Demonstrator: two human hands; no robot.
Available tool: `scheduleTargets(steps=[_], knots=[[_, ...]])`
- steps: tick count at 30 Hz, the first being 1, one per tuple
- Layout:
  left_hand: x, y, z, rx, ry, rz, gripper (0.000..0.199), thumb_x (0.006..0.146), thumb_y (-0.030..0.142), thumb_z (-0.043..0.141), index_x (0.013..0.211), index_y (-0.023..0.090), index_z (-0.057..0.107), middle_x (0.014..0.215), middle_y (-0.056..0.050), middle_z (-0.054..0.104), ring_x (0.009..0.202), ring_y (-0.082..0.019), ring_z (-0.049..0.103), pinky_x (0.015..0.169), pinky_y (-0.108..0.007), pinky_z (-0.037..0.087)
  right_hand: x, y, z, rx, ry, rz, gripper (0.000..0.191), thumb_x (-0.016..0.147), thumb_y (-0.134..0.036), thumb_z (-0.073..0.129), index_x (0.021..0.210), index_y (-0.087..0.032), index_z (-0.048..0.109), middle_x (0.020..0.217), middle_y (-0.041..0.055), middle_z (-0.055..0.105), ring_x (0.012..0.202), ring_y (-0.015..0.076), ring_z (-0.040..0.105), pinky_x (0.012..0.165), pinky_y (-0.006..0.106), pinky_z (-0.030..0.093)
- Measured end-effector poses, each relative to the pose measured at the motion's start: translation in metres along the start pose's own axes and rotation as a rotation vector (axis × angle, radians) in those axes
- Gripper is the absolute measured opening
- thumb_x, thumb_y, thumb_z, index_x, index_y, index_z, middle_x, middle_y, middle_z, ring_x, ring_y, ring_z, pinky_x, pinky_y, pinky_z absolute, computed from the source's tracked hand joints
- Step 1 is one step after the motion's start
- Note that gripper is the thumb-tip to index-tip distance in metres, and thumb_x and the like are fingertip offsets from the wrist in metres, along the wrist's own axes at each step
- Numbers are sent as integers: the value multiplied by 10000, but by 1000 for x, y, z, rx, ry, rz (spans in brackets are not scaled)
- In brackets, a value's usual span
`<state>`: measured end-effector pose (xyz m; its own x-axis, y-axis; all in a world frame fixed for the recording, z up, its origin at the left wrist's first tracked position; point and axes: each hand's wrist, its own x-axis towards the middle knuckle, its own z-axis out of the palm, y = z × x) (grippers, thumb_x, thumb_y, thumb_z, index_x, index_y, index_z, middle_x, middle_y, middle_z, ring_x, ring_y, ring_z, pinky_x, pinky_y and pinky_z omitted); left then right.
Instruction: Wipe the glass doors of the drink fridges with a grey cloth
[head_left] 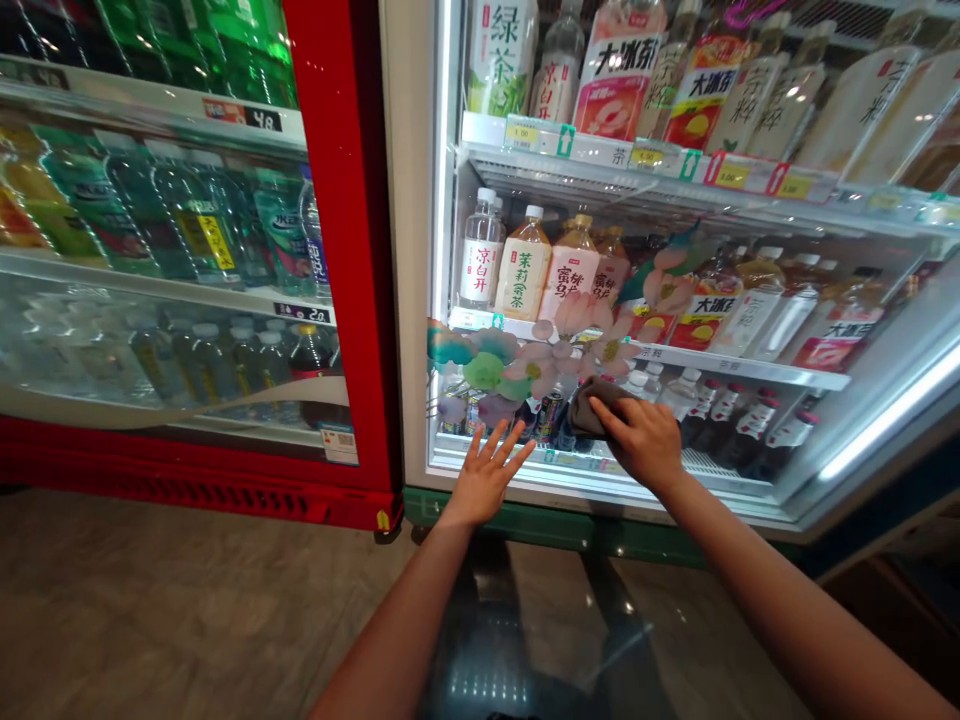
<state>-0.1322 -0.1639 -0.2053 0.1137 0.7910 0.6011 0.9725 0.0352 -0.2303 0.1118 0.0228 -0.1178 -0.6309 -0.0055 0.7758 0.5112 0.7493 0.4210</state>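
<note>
In my right hand point(646, 440) is a dark brown cloth point(592, 405), pressed against the lower part of a glass fridge door point(525, 455). My left hand point(489, 475) has its fingers spread at the bottom of the same door, left of the cloth; it holds nothing. A flower decal point(532, 370) in pink, green and teal runs across the glass just above both hands. Behind the glass stand rows of bottled drinks, among them a jasmine tea bottle point(523, 265) and a clear water bottle point(480, 250). My palms face away from me.
To the left is a red-framed fridge point(352, 250) with shelves of bottles and price tags. A green base strip point(555, 532) runs under the lit fridge. Below lies a grey-brown floor point(187, 610) with shadows and light reflections. Dark shapes sit at the lower right.
</note>
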Motion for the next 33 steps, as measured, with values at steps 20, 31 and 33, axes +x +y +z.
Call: scheduleTargets(steps=[20, 31, 33], knots=[[-47, -32, -15, 94, -74, -158, 891, 840, 71, 563, 1635, 289, 225, 1717, -48, 179, 1602, -283, 102, 1291, -578, 71, 30, -110, 31, 155, 77, 109, 673, 876, -174, 636, 1519, -321, 501, 1000, 79, 608, 836, 229, 432, 725, 364, 268], [-50, -37, -21, 75, -101, -184, 832, 875, 76, 534, 1631, 271, 247, 1717, -59, 179, 1602, -285, 88, 1289, -592, 78, 36, -100, 21, 142, 93, 197, 741, 800, -162, 665, 1509, -309, 508, 1048, 94, 612, 883, 249, 460, 727, 375, 283], [-52, -39, -21, 82, -95, -192, 821, 885, 81, 528, 1632, 267, 244, 1717, -60, 180, 1603, -286, 78, 1289, -594, 74, 43, -115, 26, 150, 110, 182, 760, 812, -150, 651, 1533, -313, 475, 1065, 100, 620, 886, 250, 461, 737, 385, 289]])
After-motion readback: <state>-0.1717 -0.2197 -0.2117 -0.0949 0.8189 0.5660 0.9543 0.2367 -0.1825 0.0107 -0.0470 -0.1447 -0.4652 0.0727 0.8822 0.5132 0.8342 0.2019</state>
